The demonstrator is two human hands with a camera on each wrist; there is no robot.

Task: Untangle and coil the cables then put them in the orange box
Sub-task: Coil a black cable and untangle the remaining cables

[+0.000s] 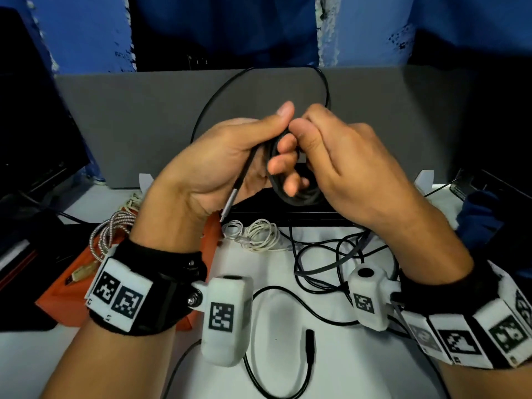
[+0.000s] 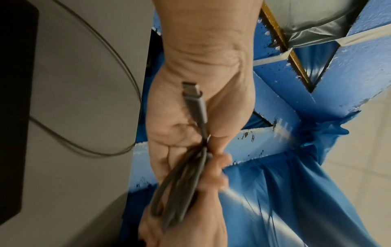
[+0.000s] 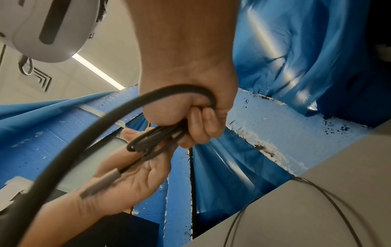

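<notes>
1. Above the white table [image 1: 288, 283], head view: left hand [image 1: 218, 168] pinches the black cable coil [image 1: 299, 194] under its thumb, likely to keep the loops stacked; right hand [image 1: 345, 168] curls round the strand, feeding a wide loop. Orange box [image 1: 72, 289] sits lower left, holding a braided cable [image 1: 109, 234]; a white cable [image 1: 259, 231] and dark tangle [image 1: 339, 254] lie beyond.
2. Left wrist view: plug [image 2: 192, 95] lies across the palm, fingers clamping the bundle.
3. Right wrist view: fingers [image 3: 201, 127] curled on the loops; blue sheeting [image 3: 296, 50] behind.
</notes>
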